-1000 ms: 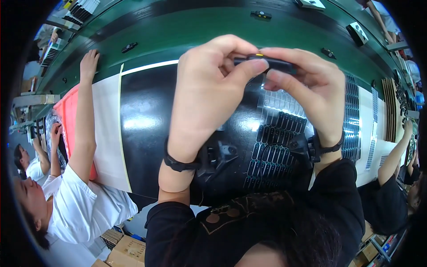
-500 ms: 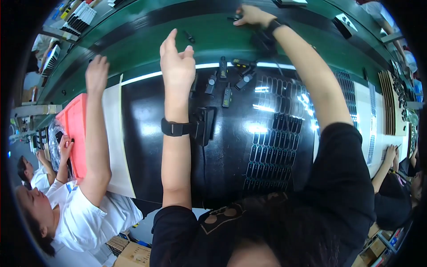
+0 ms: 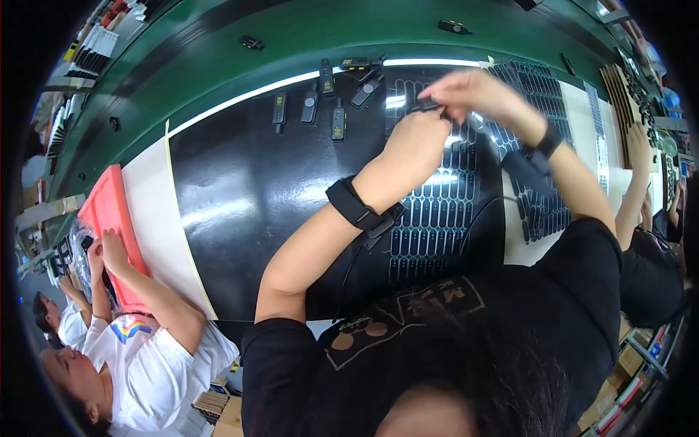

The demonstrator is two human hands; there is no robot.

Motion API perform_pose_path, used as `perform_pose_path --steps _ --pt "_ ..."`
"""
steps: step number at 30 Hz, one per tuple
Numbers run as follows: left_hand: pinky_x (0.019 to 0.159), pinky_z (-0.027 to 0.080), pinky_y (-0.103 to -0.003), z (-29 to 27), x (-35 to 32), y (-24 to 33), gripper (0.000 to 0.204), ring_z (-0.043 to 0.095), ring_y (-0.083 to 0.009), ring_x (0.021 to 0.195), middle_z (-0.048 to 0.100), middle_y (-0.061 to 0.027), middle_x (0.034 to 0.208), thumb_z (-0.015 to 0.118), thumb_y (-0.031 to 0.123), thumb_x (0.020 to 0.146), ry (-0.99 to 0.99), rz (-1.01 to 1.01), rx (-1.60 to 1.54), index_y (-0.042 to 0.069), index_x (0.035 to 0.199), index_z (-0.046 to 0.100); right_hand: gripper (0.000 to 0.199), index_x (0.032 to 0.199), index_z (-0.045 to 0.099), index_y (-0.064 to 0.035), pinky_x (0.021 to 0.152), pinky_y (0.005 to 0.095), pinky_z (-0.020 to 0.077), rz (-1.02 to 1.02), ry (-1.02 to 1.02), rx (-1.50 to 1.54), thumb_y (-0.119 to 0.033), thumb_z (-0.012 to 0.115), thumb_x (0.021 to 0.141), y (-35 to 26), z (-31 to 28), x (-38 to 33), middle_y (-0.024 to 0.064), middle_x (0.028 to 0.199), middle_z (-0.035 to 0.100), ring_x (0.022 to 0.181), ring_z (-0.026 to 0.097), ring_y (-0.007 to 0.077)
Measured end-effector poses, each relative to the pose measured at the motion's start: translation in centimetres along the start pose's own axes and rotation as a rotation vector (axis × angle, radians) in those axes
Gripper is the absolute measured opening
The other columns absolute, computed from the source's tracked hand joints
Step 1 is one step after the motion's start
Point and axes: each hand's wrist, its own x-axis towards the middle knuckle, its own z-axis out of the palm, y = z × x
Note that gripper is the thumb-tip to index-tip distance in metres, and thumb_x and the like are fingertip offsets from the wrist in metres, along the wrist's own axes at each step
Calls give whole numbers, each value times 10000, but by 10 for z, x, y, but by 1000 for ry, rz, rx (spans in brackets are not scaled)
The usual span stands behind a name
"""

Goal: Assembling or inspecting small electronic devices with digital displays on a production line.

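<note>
My left hand [image 3: 419,142] is closed over the oval-label sheets at the right of the black mat; what its fingers hold, if anything, is hidden. Close against its fingertips is my right hand [image 3: 477,95], smeared by motion, its forefinger reaching leftward. Under and around both hands lie clear sheets of black oval labels [image 3: 433,233]. To the left of the hands, several small black handheld devices with displays lie loosely grouped, among them one upright device [image 3: 338,120] and another at the group's left end [image 3: 279,109]. Each wrist wears a black strap with a box-shaped unit.
Beyond the black mat [image 3: 233,218] runs a green conveyor belt [image 3: 306,36] carrying more black devices [image 3: 455,28]. A red-pink tray [image 3: 120,226] stands at left, where a white-sleeved co-worker [image 3: 145,357] handles something. Another label sheet [image 3: 539,182] and a dark-sleeved co-worker [image 3: 648,277] are at right.
My right hand has come back from the belt and my left hand has swung right; the two now meet over the label sheets. The view has shifted. The left co-worker's arm has withdrawn to the tray.
</note>
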Motion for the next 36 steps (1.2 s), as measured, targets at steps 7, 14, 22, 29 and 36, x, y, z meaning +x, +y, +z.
perform_pose_path --steps 7,14,22,29,36 --pt "564 433 -320 -53 -3 40 80 553 -246 608 545 -119 637 604 44 622 43 -87 -47 -7 640 545 238 996 568 -26 589 145 441 -36 84 526 -146 549 791 29 20 7 42 744 598 630 550 55" --pt "574 393 -181 -141 -25 68 81 515 -88 599 554 -37 648 609 -48 656 458 -202 -389 -15 713 563 255 995 554 9 671 183 468 -255 289 207 -4 557 740 -51 27 -25 108 895 588 729 584 117" --pt "623 402 -196 -155 -29 71 98 528 -120 656 564 -78 702 583 -85 663 517 -303 -836 -20 718 534 325 954 530 94 636 258 509 -708 429 -115 122 597 637 -106 54 -58 158 878 569 713 590 184" --pt "628 402 -194 -151 -28 69 100 527 -114 660 565 -73 701 583 -92 661 509 -308 -805 -19 708 535 314 928 533 105 602 256 512 -689 440 -116 129 608 624 -107 55 -62 163 860 565 706 589 202" --pt "628 396 -182 -149 -26 66 112 531 -109 655 567 -71 700 588 -103 653 507 -247 -689 -14 698 536 310 916 539 103 598 251 512 -705 453 -82 130 614 617 -109 56 -62 155 854 566 697 588 194"
